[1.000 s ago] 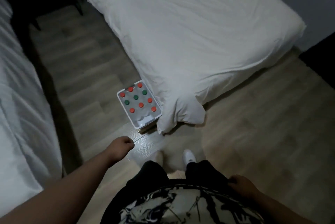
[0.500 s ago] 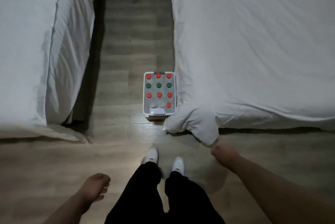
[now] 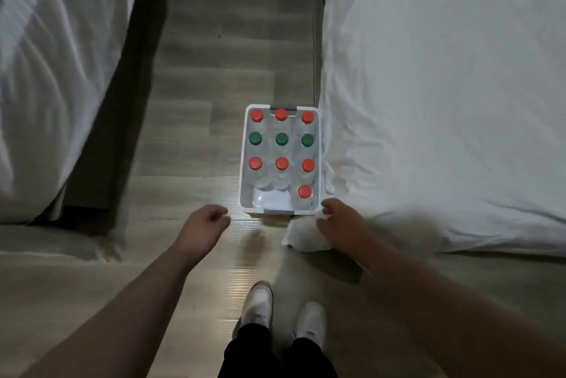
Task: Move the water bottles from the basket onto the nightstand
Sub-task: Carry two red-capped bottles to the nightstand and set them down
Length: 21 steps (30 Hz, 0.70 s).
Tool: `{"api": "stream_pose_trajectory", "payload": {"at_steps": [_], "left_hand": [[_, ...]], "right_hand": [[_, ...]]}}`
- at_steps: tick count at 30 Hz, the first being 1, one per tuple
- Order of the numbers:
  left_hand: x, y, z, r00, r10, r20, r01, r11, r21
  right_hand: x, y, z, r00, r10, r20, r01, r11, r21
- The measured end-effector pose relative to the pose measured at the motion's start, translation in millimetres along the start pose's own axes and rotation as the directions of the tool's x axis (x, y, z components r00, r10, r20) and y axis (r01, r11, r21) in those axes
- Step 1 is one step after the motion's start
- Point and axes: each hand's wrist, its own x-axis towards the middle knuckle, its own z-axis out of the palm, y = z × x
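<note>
The basket [image 3: 280, 211] of water bottles [image 3: 281, 164] sits just beyond my left grip [image 3: 205, 226] (loosely curled, empty) and right grip [image 3: 340, 221] (open, empty).

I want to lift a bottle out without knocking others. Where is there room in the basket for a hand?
The near-left corner of the basket is bare, bordered by the near rim and the lone front red-capped bottle. Behind it, three full rows stand packed tight.

Pretty dim room overall. One pool of light glares off the floor [image 3: 235, 258] right in front of the shoes [image 3: 283, 315]; corners fall off dark, wide-angle edges bend, and both forearms look soft, slightly smeared.
</note>
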Motion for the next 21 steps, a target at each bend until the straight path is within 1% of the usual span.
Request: {"api": "stream_pose_trajectory", "payload": {"at_steps": [3,5,8,11,13,15,21], "left_hand": [[45,8,18,0.982,0.164,-0.099,-0.156,0.984,0.081],[68,13,26,0.964,0.222,-0.144,-0.212,0.974,0.082],[99,18,39,0.946,0.271,-0.176,-0.259,0.962,0.088],[121,18,45,0.942,0.322,-0.096,-0.310,0.943,0.121],[131,16,48,0.935,0.348,-0.073,-0.336,0.932,0.138],[138,14,51,0.930,0.359,-0.084,-0.345,0.928,0.143],[153,13,57,0.916,0.391,-0.092,-0.369,0.910,0.189]], "right_hand": [[39,-4,19,0.977,-0.174,-0.122,0.173,0.985,-0.021],[60,-8,30,0.963,-0.213,-0.165,0.214,0.977,-0.014],[85,-1,43,0.966,-0.176,-0.192,0.182,0.983,0.016],[97,10,60,0.975,-0.109,-0.195,0.126,0.989,0.075],[99,17,68,0.969,-0.083,-0.233,0.118,0.983,0.143],[101,21,73,0.961,-0.063,-0.270,0.120,0.972,0.200],[106,23,79,0.947,-0.062,-0.315,0.145,0.958,0.246]]}}
